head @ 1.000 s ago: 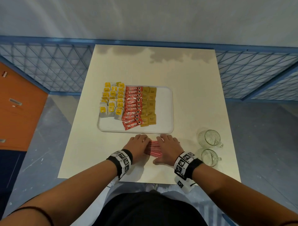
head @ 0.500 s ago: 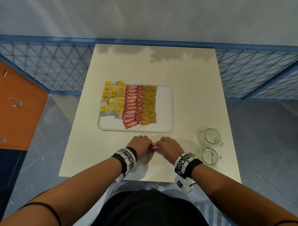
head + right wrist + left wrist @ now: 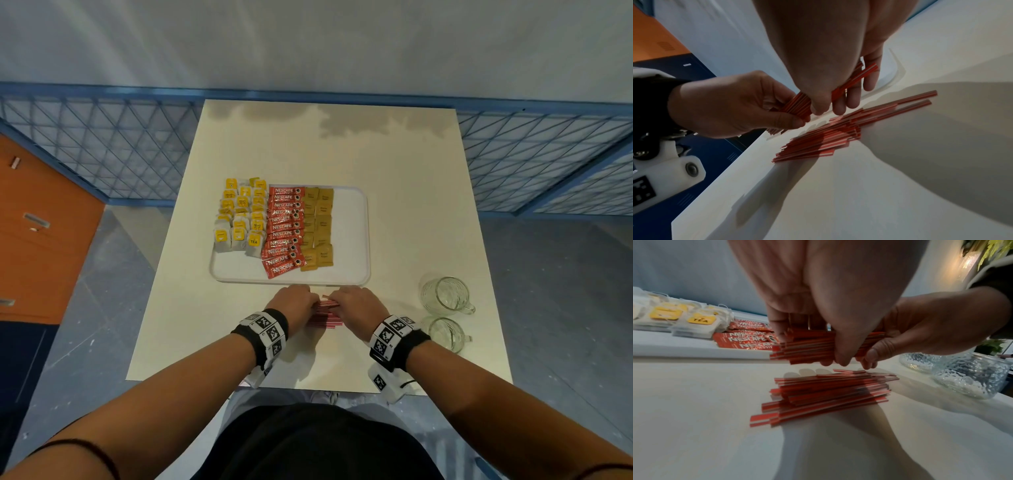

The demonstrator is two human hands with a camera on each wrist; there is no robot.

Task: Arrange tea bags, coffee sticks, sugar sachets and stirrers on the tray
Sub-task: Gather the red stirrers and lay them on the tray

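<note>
A white tray [image 3: 351,236] holds tea bags [image 3: 241,219] on its left, red coffee sticks [image 3: 284,229] in the middle and brown sugar sachets [image 3: 318,229] beside them. Its right part is bare. Just in front of the tray, my left hand [image 3: 294,303] and right hand [image 3: 356,305] each grip one end of a bundle of red-and-white stirrers [image 3: 803,350]. The bundle [image 3: 797,104] hangs a little above the table. Below it, a loose pile of stirrers [image 3: 828,391] lies on the table, also seen as the pile [image 3: 824,139] in the right wrist view.
Two glass mugs [image 3: 445,294] [image 3: 445,334] stand on the table to the right of my right hand. The cream table [image 3: 342,147] stretches beyond the tray. A blue mesh fence [image 3: 102,154] runs behind it, and an orange cabinet [image 3: 41,233] stands at the left.
My hands lay flat over the stirrers, then drew together and curled round some of them. Now a bundle is raised off the table, with a pile left beneath.
</note>
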